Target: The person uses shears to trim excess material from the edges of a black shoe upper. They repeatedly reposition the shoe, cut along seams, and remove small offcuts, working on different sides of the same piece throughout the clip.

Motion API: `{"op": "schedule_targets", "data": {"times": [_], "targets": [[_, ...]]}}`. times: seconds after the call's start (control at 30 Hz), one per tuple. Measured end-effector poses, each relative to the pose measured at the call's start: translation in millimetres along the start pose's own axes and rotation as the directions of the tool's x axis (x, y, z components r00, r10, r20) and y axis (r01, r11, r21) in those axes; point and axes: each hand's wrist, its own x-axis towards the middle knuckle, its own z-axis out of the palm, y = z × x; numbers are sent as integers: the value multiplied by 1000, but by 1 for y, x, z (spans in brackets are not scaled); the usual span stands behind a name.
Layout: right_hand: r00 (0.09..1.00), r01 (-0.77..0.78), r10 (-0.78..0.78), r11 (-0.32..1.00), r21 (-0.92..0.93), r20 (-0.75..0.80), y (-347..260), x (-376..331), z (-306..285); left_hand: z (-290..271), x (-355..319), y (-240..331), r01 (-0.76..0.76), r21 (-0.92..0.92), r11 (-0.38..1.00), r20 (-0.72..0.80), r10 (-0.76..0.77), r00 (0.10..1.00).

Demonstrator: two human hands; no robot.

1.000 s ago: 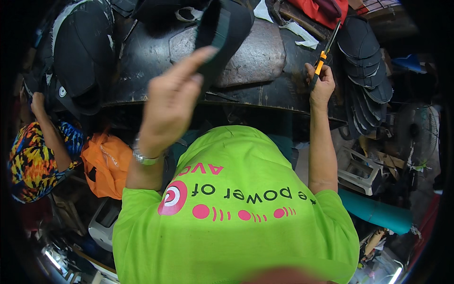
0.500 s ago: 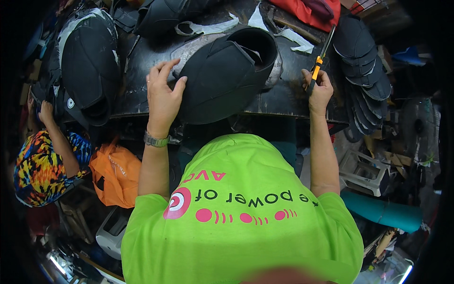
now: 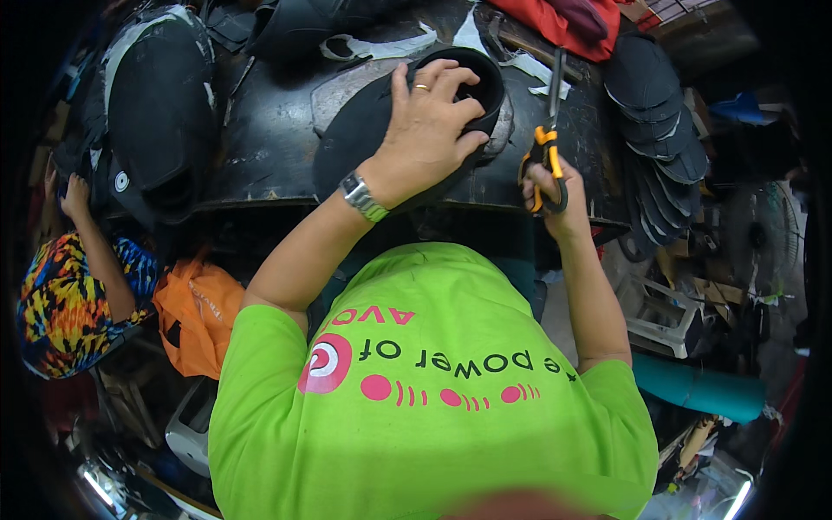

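A black stitched piece like a shoe upper [image 3: 354, 134] lies on the dark table, its round opening toward the far right. My left hand [image 3: 425, 121] rests across its top, fingers spread and bent, with the tips at the opening. Whether they pinch the rim does not show. To the right, my right hand [image 3: 555, 186] is closed around orange-and-black-handled scissors [image 3: 548, 143], fingers in the handle loops. The blades point away from me, held apart from the black piece. Under that piece is a pale, worn slab [image 3: 342, 91], largely covered.
A larger black piece [image 3: 160, 104] with white edging stands at left, near another person's hand [image 3: 76, 198]. White scraps [image 3: 381, 48] lie at the back, by a red bag [image 3: 559, 26]. Stacked black pieces [image 3: 659, 130] hang over the right edge. An orange bag [image 3: 199, 303] is lower left.
My left hand has moved from the black piece's left side onto its top, by the opening. My right hand has turned the scissors and slipped its fingers into the handles, moving slightly left.
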Motion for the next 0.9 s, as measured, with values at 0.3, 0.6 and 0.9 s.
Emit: {"op": "schedule_targets", "data": {"times": [0.3,0.6,0.9], "targets": [[866,-486,446,858,166,228,3,-59,13,-38,-17,-13,-165,-410,897,-197,90,976],[779,-358,298,934,0,552,10,-57,30,-7,-43,-21,-195,-404,894,-288,78,954],[757,-346,346,932,-110,554,2,-59,27,12,-61,-37,-199,-344,918,-262,110,959]]}}
